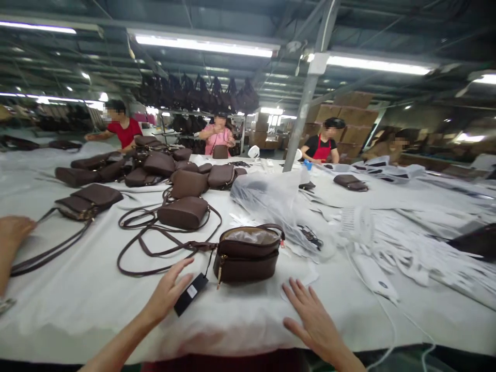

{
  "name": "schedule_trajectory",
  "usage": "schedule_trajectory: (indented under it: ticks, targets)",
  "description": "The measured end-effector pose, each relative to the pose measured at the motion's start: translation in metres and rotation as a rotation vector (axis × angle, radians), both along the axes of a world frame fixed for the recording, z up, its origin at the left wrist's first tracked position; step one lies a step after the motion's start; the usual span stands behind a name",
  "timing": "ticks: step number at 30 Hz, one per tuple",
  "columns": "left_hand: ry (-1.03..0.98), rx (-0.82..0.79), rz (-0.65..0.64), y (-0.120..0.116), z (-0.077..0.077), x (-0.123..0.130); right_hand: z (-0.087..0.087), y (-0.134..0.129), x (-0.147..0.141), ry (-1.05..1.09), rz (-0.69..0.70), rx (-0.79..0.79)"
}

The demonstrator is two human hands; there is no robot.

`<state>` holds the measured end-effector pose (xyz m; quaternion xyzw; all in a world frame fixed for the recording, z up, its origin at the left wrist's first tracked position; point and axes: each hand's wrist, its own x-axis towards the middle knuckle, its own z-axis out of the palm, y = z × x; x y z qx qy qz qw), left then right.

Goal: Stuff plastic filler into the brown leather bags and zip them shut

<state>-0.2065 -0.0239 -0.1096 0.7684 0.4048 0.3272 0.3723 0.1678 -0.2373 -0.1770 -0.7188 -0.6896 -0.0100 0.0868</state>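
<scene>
Upright on the white-covered table, a brown leather handbag (246, 265) stands with its top unzipped and crumpled pale filling showing inside. A black hang tag (191, 294) on a cord lies by its left side, and its long strap (134, 258) loops away to the left. My left hand (170, 289) is beside the tag, fingers apart and holding nothing; whether it touches the tag I cannot tell. To the bag's lower right, my right hand (309, 315) has its fingers spread, near a thin white sheet (311, 274).
Several brown bags (184, 212) are piled at left. Clear plastic bags (267, 199), a white fan (354, 227), a power strip (375, 276) and white strips (411, 253) lie right. Another person's hand (17, 230) reaches in at left. Co-workers sit across the table; a pole (304, 113) rises behind.
</scene>
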Motion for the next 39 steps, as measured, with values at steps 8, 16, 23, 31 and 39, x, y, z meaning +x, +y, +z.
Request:
schedule_trajectory:
  ticks: [8,16,23,31,39]
  targets:
    - [-0.362,-0.410,0.014,-0.016,0.028,0.063,0.013,0.007,-0.003,0.268,-0.053,0.251]
    - [-0.064,-0.228,-0.182,-0.060,0.079,0.047,0.105,0.041,-0.111,1.153,-0.024,0.211]
    - [-0.112,-0.194,-0.235,-0.078,0.046,0.067,0.133,0.098,-0.156,1.607,0.044,-0.045]
    - [-0.705,-0.982,-0.035,-0.016,0.013,0.076,0.104,0.098,-0.172,1.172,0.056,0.094]
    - [-0.839,-1.264,0.015,0.019,0.025,0.084,0.159,0.099,-0.109,0.308,0.078,0.601]
